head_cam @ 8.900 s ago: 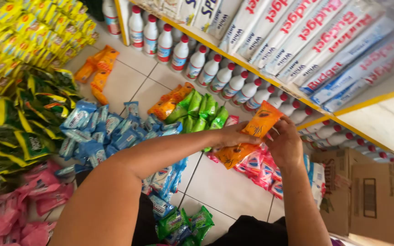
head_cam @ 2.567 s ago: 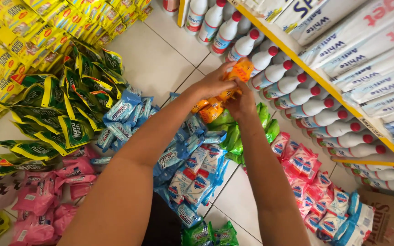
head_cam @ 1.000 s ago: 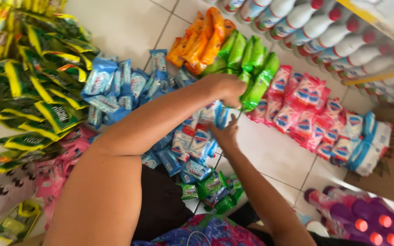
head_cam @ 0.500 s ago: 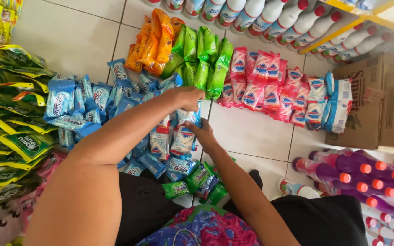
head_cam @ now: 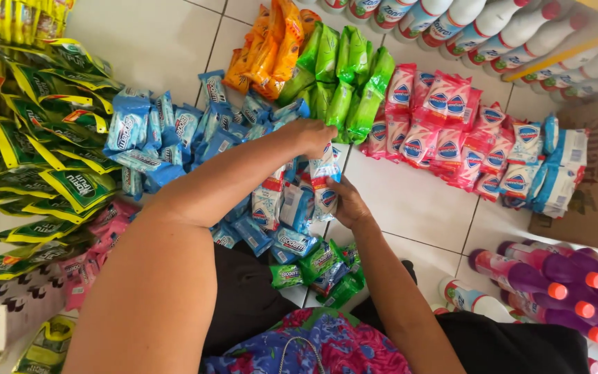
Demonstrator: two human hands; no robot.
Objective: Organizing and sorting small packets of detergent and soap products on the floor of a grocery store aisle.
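Both my hands meet over a strip of white, blue and red sachets hanging down above the tiled floor. My left hand pinches the strip's top end. My right hand grips its lower part from the right. Under them lies a loose pile of blue sachets. Just beyond the hands lie green sachet strips, orange ones and pink and red packs.
Light blue packs and yellow-green pouches cover the floor at the left. White bottles line a shelf at the back. A cardboard box stands at the right, purple bottles below it. Small green packs lie by my lap.
My view and hands have come back from the orange strips near the shelf to the blue pile close by. Both hands now hold a white and blue strip.
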